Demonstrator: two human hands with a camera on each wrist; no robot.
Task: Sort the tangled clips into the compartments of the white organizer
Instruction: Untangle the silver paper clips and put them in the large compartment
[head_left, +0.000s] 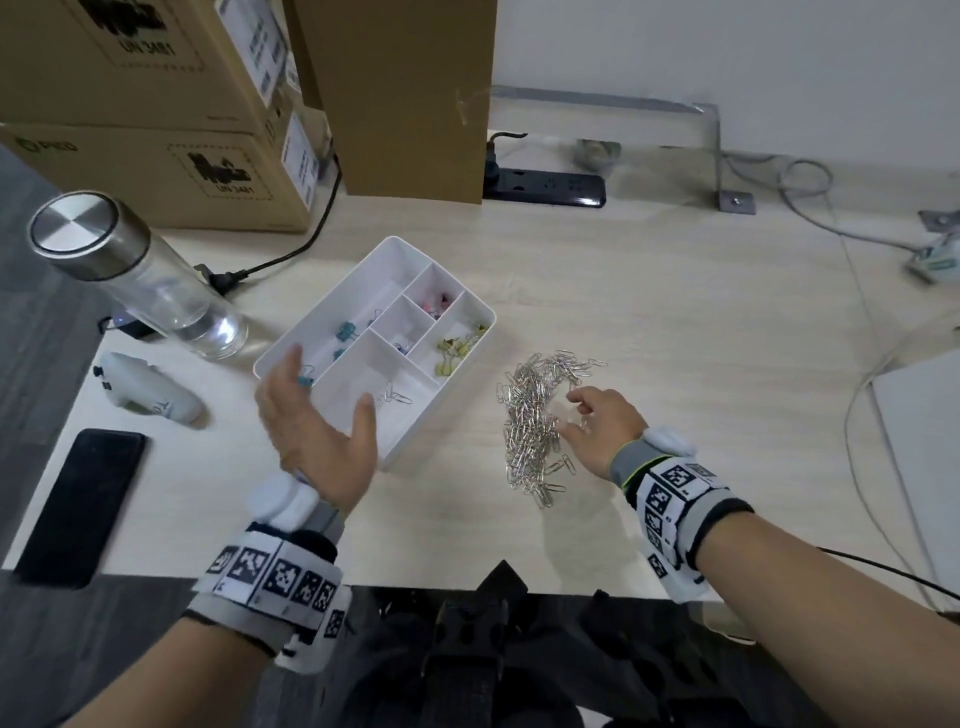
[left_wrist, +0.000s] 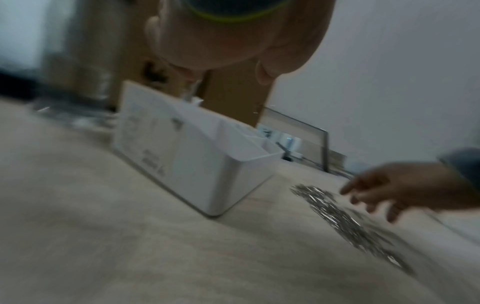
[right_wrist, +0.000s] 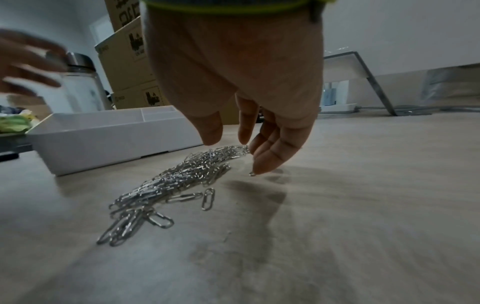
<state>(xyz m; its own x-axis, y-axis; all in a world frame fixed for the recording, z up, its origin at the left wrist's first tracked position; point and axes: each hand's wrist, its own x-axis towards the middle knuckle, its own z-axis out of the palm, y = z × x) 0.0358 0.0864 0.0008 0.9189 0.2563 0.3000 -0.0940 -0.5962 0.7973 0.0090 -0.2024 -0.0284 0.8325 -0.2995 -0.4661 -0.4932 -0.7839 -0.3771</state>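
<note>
- Paper clips (head_left: 535, 421), silver and tangled in one long heap, lie on our tabletop (head_left: 675, 312) just to the right of the white organizer (head_left: 410, 441); a few loose ones sit at the near end of the heap.
- Our right hand (head_left: 602, 431) is over the right edge of that heap, its fingers (right_wrist: 270, 148) relaxed and pointing down, with the tips at the clips; in the right wrist view we see no clip pinched between them.
- Our left hand (head_left: 317, 426) hovers above the near left corner of the organizer, palm turned toward the right, fingers spread loose and holding nothing.
- Inside the organizer we see a few silver paper clips (head_left: 395, 399) in the large near compartment, teal binder clips (head_left: 345, 332) in the long left compartment, yellow binder clips (head_left: 452, 356) in the right compartment and pink ones (head_left: 434, 306) in the small far compartment.
- A small middle compartment holds something purple that is too small for us to name.
- Left of the organizer stand a clear bottle with a steel cap (head_left: 135, 275), a white controller (head_left: 150, 395) and a black phone (head_left: 83, 504).
- Behind it are stacked cardboard boxes (head_left: 156, 119) and a black power strip (head_left: 545, 187).
</note>
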